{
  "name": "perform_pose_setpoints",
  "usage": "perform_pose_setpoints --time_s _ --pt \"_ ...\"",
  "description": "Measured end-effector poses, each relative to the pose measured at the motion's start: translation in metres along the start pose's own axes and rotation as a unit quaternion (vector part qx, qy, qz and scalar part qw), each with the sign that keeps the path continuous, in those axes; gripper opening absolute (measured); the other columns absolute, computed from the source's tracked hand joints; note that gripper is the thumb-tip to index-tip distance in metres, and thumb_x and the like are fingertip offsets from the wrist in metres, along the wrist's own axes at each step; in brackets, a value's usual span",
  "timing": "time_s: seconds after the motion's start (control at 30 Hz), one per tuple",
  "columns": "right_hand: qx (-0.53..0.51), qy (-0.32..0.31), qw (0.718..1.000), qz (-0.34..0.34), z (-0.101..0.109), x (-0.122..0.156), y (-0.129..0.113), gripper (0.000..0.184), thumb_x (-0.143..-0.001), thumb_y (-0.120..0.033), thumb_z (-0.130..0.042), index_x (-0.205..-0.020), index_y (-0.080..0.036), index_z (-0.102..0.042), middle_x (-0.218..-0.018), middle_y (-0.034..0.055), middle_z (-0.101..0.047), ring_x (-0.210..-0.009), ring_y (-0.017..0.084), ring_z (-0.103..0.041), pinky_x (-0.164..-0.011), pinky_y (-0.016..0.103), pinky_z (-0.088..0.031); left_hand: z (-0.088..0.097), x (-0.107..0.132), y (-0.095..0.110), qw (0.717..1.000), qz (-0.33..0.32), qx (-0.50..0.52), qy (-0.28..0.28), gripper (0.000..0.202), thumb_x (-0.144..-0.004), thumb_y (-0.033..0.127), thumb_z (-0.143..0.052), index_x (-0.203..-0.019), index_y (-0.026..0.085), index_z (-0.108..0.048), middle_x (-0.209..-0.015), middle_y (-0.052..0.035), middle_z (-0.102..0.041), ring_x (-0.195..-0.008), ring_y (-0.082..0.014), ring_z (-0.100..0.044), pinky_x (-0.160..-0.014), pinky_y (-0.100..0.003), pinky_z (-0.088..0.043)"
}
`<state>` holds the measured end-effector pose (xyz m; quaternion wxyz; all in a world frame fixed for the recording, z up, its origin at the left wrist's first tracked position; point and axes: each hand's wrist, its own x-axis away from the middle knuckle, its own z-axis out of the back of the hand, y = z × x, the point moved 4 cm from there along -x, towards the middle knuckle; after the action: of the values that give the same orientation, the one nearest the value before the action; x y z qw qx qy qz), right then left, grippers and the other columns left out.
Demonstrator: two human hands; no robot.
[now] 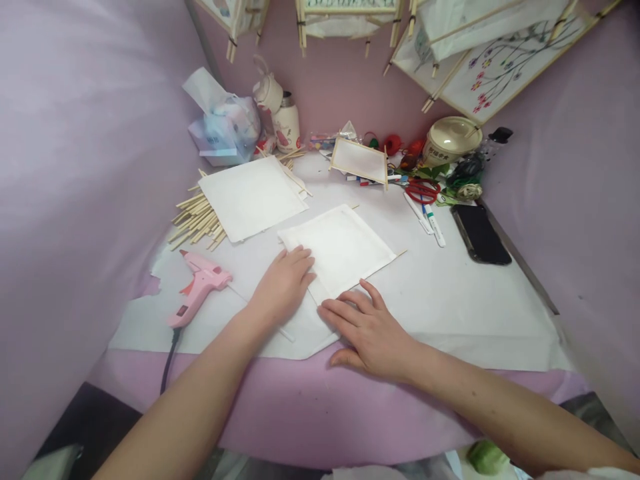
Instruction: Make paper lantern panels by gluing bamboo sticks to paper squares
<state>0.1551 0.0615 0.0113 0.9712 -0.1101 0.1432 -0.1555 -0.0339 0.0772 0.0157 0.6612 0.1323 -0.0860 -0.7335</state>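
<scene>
My left hand (284, 280) lies flat with fingers together on the near left corner of a white paper square (345, 248) that rests on thin wooden sticks. My right hand (367, 327) lies flat on the table just below the square's near edge, fingers stretched out and touching that edge. Neither hand holds anything. A second white square (250, 197) lies farther left on a heap of wooden sticks (195, 220).
A pink glue gun (200, 287) with its cord lies left of my left hand. A black phone (480, 233), pens (430, 220), red scissors (423, 190), a small framed panel (360, 161), a lidded bowl (450, 139), tissues (225, 127) and a bottle (286, 123) crowd the back. Painted paper frames (500, 67) hang on the wall.
</scene>
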Motion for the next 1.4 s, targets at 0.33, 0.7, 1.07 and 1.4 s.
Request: perform_pose_setpoints --time_s 0.33,0.7,1.07,1.4 --pt "0.077 0.095 0.977 -0.175 0.024 0.028 0.058 0.05 -0.097 -0.052 -0.043 -0.13 -0.018 -0.056 -0.132 0.0151 -0.06 -0.126 0.027 -0.051 -0.116 0.053 -0.016 0.002 0.001 0.0 1.0 0.013 0.005 -0.013 0.037 -0.097 0.027 -0.04 -0.124 0.014 -0.06 -0.143 -0.0109 -0.055 -0.14 -0.025 -0.041 -0.118 -0.048 -0.028" --pt "0.116 0.116 0.964 -0.209 0.029 0.033 0.087 0.046 -0.097 -0.05 -0.044 -0.129 -0.019 -0.057 -0.128 0.0108 -0.065 -0.123 0.027 -0.054 -0.114 0.052 -0.019 0.001 0.0 -0.002 1.0 0.011 0.005 -0.022 0.038 -0.097 0.028 -0.04 -0.126 0.013 -0.06 -0.144 -0.0119 -0.054 -0.142 -0.0249 -0.039 -0.118 -0.048 -0.028" --pt "0.112 0.117 0.955 -0.248 0.032 0.036 0.098 0.039 -0.096 -0.043 -0.047 -0.127 -0.022 -0.06 -0.128 0.0086 -0.064 -0.119 0.029 -0.05 -0.109 0.054 -0.026 0.004 0.002 -0.002 1.0 0.006 0.001 -0.023 0.037 -0.097 0.027 -0.042 -0.126 0.014 -0.059 -0.144 -0.0119 -0.054 -0.141 -0.0261 -0.041 -0.118 -0.051 -0.028" --pt "0.058 0.09 0.988 -0.112 0.024 0.019 0.056 0.033 -0.098 -0.029 -0.044 -0.124 -0.02 -0.061 -0.126 0.0078 -0.066 -0.119 0.025 -0.053 -0.114 0.052 -0.017 -0.001 0.014 0.064 0.989 -0.122 -0.032 0.074 0.032 -0.099 0.019 -0.038 -0.123 0.016 -0.06 -0.119 -0.0124 -0.065 -0.113 -0.0255 -0.056 -0.094 -0.045 -0.046"
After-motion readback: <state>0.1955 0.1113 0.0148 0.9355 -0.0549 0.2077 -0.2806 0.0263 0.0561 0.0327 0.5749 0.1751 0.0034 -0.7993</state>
